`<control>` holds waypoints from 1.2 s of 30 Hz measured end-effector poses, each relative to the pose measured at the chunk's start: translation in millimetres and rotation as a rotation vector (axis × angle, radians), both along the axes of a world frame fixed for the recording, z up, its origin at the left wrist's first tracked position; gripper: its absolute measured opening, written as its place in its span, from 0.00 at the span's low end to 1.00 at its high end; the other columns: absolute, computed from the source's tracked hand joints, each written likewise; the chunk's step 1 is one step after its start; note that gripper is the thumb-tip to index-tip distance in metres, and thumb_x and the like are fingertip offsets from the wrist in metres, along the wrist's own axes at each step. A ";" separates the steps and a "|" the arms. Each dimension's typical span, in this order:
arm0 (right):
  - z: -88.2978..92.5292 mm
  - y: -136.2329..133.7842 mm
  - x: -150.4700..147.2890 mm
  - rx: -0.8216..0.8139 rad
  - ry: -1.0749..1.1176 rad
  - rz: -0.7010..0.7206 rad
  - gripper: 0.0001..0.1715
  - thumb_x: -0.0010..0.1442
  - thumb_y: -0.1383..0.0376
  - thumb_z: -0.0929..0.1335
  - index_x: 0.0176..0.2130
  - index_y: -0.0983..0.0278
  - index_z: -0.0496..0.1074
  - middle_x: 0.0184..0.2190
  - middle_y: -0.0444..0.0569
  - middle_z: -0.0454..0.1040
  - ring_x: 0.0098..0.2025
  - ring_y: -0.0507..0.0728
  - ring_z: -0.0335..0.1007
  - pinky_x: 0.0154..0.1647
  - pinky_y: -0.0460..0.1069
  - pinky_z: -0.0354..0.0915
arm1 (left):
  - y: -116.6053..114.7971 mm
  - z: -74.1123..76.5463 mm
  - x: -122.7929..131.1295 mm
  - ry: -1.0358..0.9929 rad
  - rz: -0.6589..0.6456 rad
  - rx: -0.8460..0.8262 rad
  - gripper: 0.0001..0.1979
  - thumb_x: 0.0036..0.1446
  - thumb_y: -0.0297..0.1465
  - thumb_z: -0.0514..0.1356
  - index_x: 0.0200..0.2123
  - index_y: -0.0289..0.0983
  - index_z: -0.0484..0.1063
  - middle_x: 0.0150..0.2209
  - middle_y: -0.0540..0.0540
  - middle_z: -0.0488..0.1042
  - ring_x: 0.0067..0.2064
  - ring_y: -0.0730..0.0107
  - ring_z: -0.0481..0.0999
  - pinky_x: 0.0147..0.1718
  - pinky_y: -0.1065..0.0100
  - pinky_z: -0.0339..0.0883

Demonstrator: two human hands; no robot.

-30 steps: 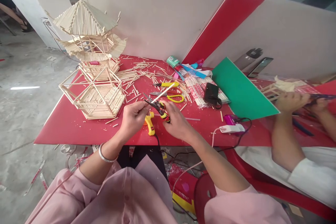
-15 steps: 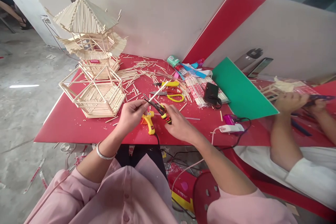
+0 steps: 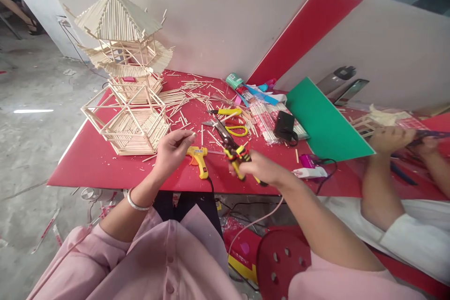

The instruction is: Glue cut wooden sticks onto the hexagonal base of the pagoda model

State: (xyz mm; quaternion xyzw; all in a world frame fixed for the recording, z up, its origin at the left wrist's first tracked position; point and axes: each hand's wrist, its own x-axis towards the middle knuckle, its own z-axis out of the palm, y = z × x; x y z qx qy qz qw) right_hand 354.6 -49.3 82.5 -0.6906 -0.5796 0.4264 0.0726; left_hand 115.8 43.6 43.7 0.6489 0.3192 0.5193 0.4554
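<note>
The right hand point(image 3: 262, 168) wraps the yellow-black handles of pointed metal pliers point(image 3: 230, 143) near the red tabletop point(image 3: 105, 168) front edge. The left hand point(image 3: 172, 150) pinches its fingertips point(image 3: 191, 136) together; contents unclear.

Bright, even daylight, soft shadows only, a glossy sheen on the red table point(image 3: 105, 168), wide-angle bending at the edges.

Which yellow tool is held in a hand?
The black-and-yellow cutters, gripped in the right hand; the scissors and glue gun lie on the table.
</note>
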 end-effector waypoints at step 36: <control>-85.2 -2.1 -111.5 0.477 -0.503 -0.357 0.24 0.55 0.51 0.68 0.48 0.59 0.68 0.39 0.50 0.79 0.37 0.62 0.75 0.30 0.50 0.60 | -28.5 -41.4 -98.5 -0.561 0.172 -0.824 0.24 0.38 0.40 0.76 0.30 0.36 0.67 0.25 0.50 0.77 0.24 0.71 0.78 0.19 0.75 0.69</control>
